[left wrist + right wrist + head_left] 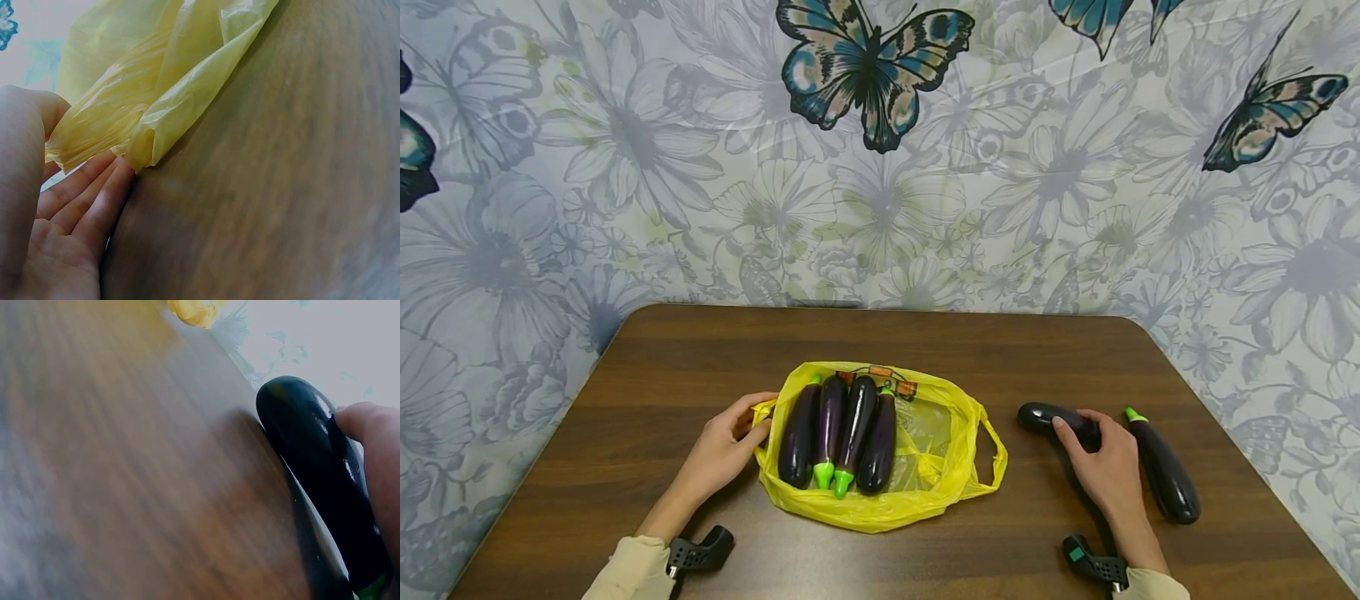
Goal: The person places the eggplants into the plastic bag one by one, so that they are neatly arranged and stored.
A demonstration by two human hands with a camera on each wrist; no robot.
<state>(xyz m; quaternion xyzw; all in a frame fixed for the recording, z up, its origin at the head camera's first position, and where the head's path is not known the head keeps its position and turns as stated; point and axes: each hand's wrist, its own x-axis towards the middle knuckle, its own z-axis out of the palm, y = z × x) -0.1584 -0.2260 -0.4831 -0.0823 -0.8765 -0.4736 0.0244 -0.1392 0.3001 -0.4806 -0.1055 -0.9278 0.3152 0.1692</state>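
A yellow plastic bag (940, 504) lies on the table with its mouth spread open upward. Several dark purple eggplants (859, 421) with green caps lie side by side in its left part. My left hand (726, 446) pinches the bunched handle at the bag's left edge; the left wrist view shows the yellow plastic (112, 112) between thumb and fingers. To the right of the bag, my right hand (1112, 471) grips another eggplant (1047, 417), thumb on its near side. In the right wrist view this eggplant (312, 456) appears raised off the table, over its shadow.
One more eggplant (1168, 471) lies on the brown wooden table (1000, 342), just right of my right hand. The bag's right handle loop (1000, 454) sticks out toward the right hand. Behind the table hangs a cloth (887, 208) with flowers and butterflies.
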